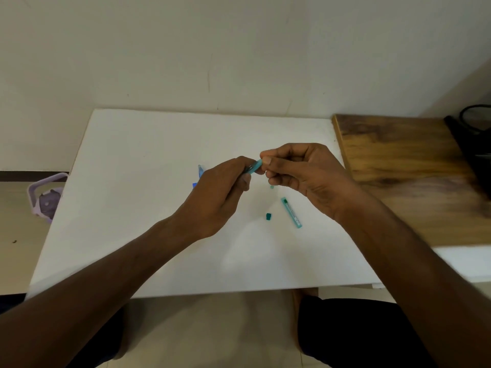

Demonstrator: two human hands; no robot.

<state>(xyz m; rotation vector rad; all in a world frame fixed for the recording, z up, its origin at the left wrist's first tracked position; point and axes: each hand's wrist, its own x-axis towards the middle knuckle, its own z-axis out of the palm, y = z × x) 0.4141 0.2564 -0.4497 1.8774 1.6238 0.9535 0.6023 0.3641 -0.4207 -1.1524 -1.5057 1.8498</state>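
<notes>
the translucent blue plastic pencil [255, 166] is at frame centre above the white table [132, 187], its barrel mostly hidden in the gripping left hand [220, 197]. the right hand [300, 176] pinches its exposed end. just lower right lie a teal lead tube [291, 212] and a small teal cap [268, 216].

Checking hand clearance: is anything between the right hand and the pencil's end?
Nothing visible. The right hand already pinches the end of the pencil, which the left hand holds above the table; the tube and small cap lie apart, nearer the person.
</notes>
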